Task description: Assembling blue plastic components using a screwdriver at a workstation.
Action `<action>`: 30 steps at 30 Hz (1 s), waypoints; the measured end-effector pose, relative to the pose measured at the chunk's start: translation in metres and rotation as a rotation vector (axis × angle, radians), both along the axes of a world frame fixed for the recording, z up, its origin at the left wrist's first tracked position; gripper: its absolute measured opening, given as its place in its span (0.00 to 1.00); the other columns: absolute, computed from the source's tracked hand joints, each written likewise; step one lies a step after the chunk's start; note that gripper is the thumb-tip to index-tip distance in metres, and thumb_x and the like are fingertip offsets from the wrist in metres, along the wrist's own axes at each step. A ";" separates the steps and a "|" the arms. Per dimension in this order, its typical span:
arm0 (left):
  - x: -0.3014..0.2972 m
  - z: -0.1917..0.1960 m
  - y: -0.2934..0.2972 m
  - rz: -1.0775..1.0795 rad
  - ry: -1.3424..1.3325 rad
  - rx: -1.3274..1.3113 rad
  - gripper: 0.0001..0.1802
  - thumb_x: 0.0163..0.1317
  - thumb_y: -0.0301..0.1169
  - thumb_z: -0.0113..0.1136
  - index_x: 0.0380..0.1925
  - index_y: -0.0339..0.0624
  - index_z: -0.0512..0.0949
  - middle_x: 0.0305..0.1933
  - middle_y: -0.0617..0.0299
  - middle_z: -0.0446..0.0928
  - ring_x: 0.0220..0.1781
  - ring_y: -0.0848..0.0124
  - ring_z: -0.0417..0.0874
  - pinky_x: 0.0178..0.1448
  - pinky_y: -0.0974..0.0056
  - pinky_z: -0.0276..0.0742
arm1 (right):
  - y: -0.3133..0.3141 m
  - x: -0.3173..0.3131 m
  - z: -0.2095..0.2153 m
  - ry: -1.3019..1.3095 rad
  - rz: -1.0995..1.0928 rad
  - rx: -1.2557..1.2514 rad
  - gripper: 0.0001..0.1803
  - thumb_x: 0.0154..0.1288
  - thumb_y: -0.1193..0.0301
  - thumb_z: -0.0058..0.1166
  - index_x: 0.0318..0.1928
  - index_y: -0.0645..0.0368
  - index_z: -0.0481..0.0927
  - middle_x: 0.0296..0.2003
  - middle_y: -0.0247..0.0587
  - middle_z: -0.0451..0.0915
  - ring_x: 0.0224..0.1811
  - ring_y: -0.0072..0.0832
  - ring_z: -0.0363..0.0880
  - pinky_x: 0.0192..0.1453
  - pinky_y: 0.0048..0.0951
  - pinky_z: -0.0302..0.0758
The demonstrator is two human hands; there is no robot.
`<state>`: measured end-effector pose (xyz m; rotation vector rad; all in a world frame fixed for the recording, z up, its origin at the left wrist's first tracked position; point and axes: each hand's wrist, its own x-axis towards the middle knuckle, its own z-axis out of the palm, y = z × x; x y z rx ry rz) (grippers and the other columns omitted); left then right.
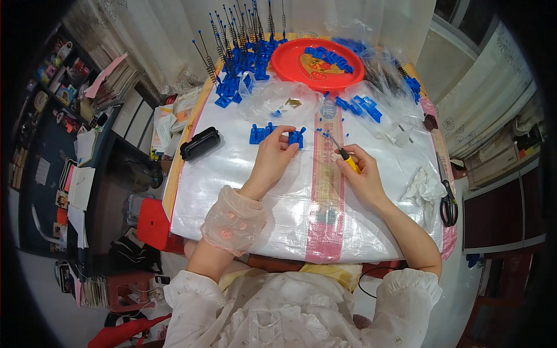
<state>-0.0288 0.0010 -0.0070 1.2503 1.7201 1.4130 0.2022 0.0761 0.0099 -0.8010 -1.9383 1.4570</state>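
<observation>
On the white sheet in front of me, my left hand [272,155] pinches a small blue plastic part [296,138] at its fingertips. More blue plastic parts [259,134] lie in a row just left of those fingers. My right hand [364,177] is closed round a screwdriver [348,160] with a yellow and black handle. Its shaft slants up and left, toward the blue part, and the tip looks apart from it. Tiny blue bits [341,126] are scattered beyond the tip. A clear plastic bag [272,95] with small brass-coloured pieces [293,103] lies farther back.
At the back stand blue pieces with springs and thin rods [241,49], beside a red plate [284,72] bearing blue parts. A black case [200,144] lies at left. Scissors [448,206] and crumpled white tissue [428,188] lie at right, below more clear plastic bags [383,93].
</observation>
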 end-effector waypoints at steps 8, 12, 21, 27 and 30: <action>0.025 0.010 -0.004 -0.286 -0.629 0.005 0.23 0.67 0.20 0.59 0.61 0.38 0.68 0.47 0.55 0.80 0.45 0.72 0.84 0.52 0.70 0.81 | 0.000 -0.001 0.002 0.124 -0.062 -0.161 0.07 0.76 0.67 0.52 0.44 0.57 0.74 0.24 0.24 0.69 0.26 0.11 0.63 0.30 0.18 0.60; 0.034 0.018 -0.009 -0.354 -0.836 -0.037 0.21 0.69 0.22 0.58 0.59 0.36 0.67 0.50 0.53 0.79 0.49 0.71 0.84 0.56 0.69 0.80 | 0.001 -0.001 0.006 0.126 -0.041 -0.139 0.08 0.77 0.66 0.50 0.44 0.57 0.72 0.24 0.26 0.71 0.23 0.11 0.63 0.27 0.17 0.60; 0.023 0.005 -0.001 -0.295 -1.087 0.030 0.20 0.70 0.26 0.59 0.59 0.35 0.67 0.49 0.54 0.80 0.47 0.72 0.81 0.54 0.69 0.78 | 0.045 0.018 0.015 0.624 0.075 -1.128 0.13 0.78 0.63 0.44 0.50 0.61 0.70 0.31 0.38 0.74 0.19 0.15 0.62 0.16 0.16 0.57; 0.026 0.010 -0.004 -0.187 -0.925 0.032 0.21 0.70 0.26 0.60 0.61 0.40 0.69 0.41 0.58 0.83 0.42 0.75 0.82 0.50 0.72 0.79 | 0.020 0.016 0.027 0.358 0.266 -0.880 0.14 0.77 0.67 0.46 0.56 0.60 0.73 0.30 0.36 0.74 0.14 0.08 0.55 0.14 0.12 0.52; 0.024 0.012 -0.003 -0.129 -0.944 0.071 0.21 0.70 0.24 0.59 0.61 0.38 0.70 0.43 0.61 0.81 0.42 0.77 0.82 0.47 0.74 0.81 | 0.021 0.017 0.031 0.222 0.152 -0.717 0.11 0.75 0.68 0.50 0.52 0.60 0.76 0.29 0.36 0.76 0.14 0.08 0.57 0.15 0.12 0.51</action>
